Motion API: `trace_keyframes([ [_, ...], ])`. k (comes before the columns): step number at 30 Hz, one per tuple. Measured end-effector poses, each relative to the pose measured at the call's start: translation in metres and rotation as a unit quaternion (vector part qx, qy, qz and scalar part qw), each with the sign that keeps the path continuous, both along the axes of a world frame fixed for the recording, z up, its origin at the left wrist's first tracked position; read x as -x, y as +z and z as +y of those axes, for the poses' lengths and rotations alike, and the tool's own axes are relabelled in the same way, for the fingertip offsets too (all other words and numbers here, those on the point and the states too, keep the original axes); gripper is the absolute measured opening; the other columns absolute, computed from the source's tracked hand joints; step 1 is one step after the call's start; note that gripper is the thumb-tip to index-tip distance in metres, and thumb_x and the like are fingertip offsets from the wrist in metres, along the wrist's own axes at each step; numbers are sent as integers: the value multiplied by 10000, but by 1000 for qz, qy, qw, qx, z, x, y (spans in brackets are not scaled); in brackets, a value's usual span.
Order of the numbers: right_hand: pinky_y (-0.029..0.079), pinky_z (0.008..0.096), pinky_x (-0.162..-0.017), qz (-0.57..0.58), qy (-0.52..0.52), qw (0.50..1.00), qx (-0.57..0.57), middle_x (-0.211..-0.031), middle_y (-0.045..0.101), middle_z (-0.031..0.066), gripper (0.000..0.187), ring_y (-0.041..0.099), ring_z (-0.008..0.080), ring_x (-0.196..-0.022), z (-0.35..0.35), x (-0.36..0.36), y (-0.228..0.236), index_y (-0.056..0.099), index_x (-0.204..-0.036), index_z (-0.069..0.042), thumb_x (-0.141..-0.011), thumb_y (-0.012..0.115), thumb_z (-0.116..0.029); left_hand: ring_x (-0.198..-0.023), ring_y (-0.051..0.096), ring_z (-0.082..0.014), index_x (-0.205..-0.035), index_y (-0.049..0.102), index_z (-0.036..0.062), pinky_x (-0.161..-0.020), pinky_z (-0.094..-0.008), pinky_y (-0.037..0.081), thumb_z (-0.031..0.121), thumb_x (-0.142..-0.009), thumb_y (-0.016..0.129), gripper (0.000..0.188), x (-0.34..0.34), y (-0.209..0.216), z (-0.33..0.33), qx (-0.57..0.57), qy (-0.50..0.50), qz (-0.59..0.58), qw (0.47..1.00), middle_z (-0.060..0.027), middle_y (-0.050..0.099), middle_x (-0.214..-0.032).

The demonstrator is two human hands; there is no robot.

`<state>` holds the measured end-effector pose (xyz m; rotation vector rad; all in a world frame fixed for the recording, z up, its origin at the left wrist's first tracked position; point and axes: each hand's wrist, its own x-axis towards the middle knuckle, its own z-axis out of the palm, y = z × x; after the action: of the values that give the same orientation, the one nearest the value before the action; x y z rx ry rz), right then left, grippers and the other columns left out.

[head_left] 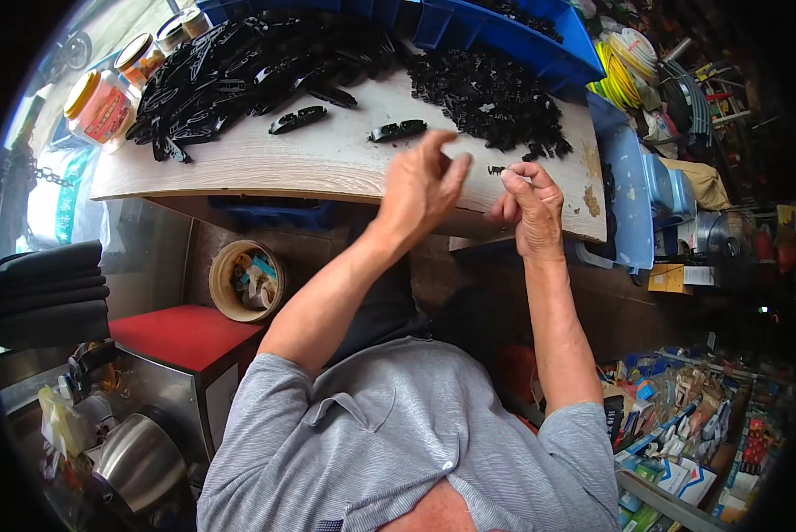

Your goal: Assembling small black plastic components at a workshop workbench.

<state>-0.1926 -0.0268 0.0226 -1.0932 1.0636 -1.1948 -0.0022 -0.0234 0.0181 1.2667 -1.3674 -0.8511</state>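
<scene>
My left hand hovers over the table's front edge, slightly blurred, its thumb and index finger apart with nothing visible between them. Just beyond its fingertips lies a long, curved, glossy black plastic part. A second such part rests farther left. To the right, my right hand pinches a small black clip-like piece between thumb and index finger. Its other fingers are curled. Behind the hands spreads a heap of small black pieces; a large pile of the long black parts covers the table's left side.
Blue bins stand along the back of the pale wooden table. Lidded jars line its left end. Below sit a round waste bucket and a red-topped cabinet. A light-blue crate adjoins the right edge.
</scene>
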Motion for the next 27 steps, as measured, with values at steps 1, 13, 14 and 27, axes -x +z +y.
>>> trace_keyframes([
  [1, 535, 297, -477, -2, 1, 1000, 0, -539, 515, 1, 133, 523, 110, -456, 0, -1, 1, 648, -977, -88, -879, 719, -142, -642, 675, -175, -1087, 643, -14, -576, -325, 523, 194, -884, 700, 296, -12, 4, -2, 6, 39, -78, 996, -160, 678, -728],
  [13, 598, 361, -511, -4, -46, 998, -32, -537, 525, 11, 162, 627, 150, -537, 0, -10, 4, 650, -969, -86, -888, 704, -215, -909, 606, -335, -1026, 641, 85, -762, -422, 506, 203, -823, 694, 240, -44, -7, 3, 98, 69, -388, 914, -126, 637, -952],
  [14, 603, 364, -523, -14, -51, 998, -32, -542, 530, 14, 156, 634, 156, -550, 0, -11, 4, 650, -969, -87, -890, 701, -210, -927, 595, -330, -1020, 629, 79, -773, -423, 504, 168, -810, 695, 238, -45, -9, 3, 128, 83, -372, 916, -122, 632, -972],
  [27, 560, 280, -592, -150, 7, 989, 1, -616, 593, 5, 150, 654, 155, -584, 6, -22, 0, 664, -973, -80, -855, 733, -139, -734, 594, -56, -1098, 641, 16, -605, -214, 470, 95, -885, 704, 235, -7, -11, 9, -40, -124, 170, 977, -22, 679, -864],
])
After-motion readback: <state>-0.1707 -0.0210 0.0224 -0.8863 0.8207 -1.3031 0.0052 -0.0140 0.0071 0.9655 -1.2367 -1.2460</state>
